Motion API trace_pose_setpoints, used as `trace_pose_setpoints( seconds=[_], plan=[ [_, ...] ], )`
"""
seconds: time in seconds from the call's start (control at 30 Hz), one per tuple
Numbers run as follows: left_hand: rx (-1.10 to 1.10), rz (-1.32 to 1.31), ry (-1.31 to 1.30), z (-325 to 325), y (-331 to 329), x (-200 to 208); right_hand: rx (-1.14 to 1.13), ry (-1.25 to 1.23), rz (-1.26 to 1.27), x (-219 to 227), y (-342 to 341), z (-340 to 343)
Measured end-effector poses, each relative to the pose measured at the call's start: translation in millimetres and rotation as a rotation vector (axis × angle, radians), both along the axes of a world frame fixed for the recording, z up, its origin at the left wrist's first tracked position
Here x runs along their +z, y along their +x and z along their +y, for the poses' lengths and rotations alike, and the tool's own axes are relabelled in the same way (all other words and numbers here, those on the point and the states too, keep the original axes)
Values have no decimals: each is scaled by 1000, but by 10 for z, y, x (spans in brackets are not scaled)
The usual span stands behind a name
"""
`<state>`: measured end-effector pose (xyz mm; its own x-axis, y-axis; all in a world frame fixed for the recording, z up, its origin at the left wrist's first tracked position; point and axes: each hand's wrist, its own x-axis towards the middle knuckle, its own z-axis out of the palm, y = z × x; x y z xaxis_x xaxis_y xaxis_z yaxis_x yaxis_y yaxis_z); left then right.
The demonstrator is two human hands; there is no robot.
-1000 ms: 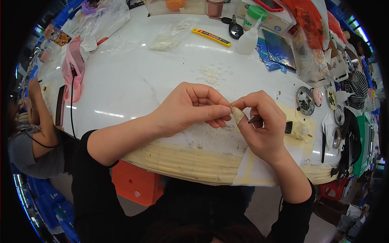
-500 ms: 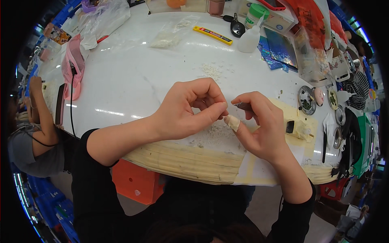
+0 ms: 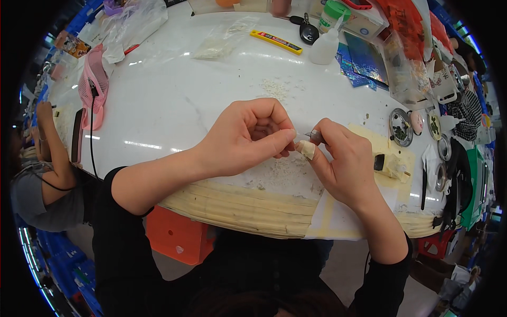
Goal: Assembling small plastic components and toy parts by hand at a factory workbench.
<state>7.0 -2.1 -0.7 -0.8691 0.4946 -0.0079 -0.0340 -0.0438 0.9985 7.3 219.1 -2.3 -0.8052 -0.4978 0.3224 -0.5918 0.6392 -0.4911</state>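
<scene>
My left hand (image 3: 245, 138) hovers above the near part of the white table, its thumb and forefinger pinched on something too small to make out. Close beside it, my right hand (image 3: 346, 166) holds a small grey metal blade (image 3: 316, 136) between thumb and forefinger. The blade's pointed end faces the left fingertips, nearly touching them. Cream tape (image 3: 306, 149) wraps my right thumb. Pale shavings (image 3: 280, 171) lie scattered under both hands, with a second patch of crumbs (image 3: 274, 87) farther back.
A yellow cutter (image 3: 275, 42), a white squeeze bottle (image 3: 324, 47) and car keys (image 3: 308, 33) sit at the back. Round metal tins (image 3: 400, 128) and a taped block (image 3: 391, 165) are at right. A pink mesh item (image 3: 94, 84) lies left, near another person's arm (image 3: 55, 137).
My right hand has turned slightly, raising the blade closer to the left fingertips. My left hand keeps its pinch and has barely shifted.
</scene>
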Motion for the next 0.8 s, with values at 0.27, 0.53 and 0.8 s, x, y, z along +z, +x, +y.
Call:
trace_pose_setpoints(
  seconds=[0.27, 0.53, 0.8],
  plan=[
    [55, 631, -257, -4, -9, -2, -24, 61, 62, 25, 1, -8],
    [63, 827, -331, -8, -38, -11, -29, 62, 104, 10, 0, -7],
    [85, 931, -359, -4, -44, -24, -27, 69, 104, 11, 4, -13]
  ],
)
